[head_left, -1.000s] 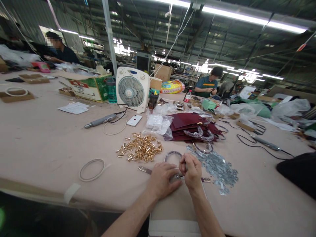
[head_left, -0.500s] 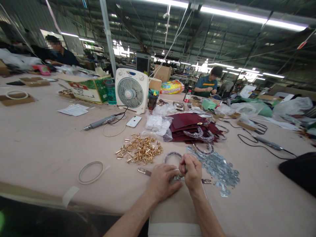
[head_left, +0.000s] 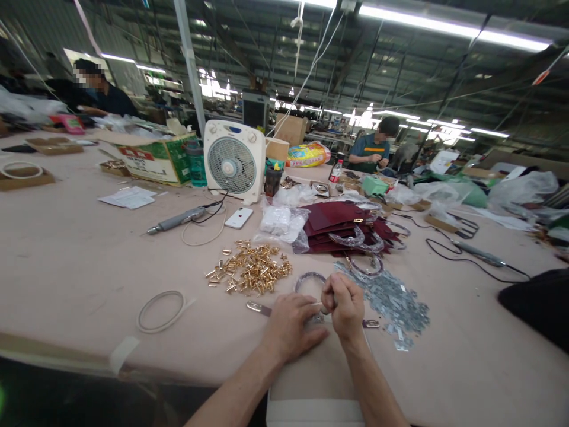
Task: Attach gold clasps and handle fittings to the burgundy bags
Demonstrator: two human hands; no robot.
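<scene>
Head view: your left hand [head_left: 291,323] lies flat, fingers spread, pressing a small silver metal fitting [head_left: 316,318] onto the beige padded block [head_left: 316,373] at the near edge of the pink-beige tabletop [head_left: 66,261]. Your right hand [head_left: 344,305] is fisted round something thin, thumb on top; I can't tell what it grips, as the fingers hide it. The fitting sits between both hands, touching the left fingertips.

Risks: the fitting is small and mostly covered, so it could skid off the block toward the near edge if your left hand lifts. The heap of gold-coloured metal clips [head_left: 251,274] and the scatter of flat silver metal plates [head_left: 391,299] lie loose just beyond your hands, so a sweep of either wrist would mix them. The black cable [head_left: 462,258] trails across the right side, well apart.

Containers: the green-and-white cardboard box [head_left: 153,159] stands toward the far left edge, contents hidden. Clear plastic bags [head_left: 284,220] hold white pieces, too small to identify.
</scene>
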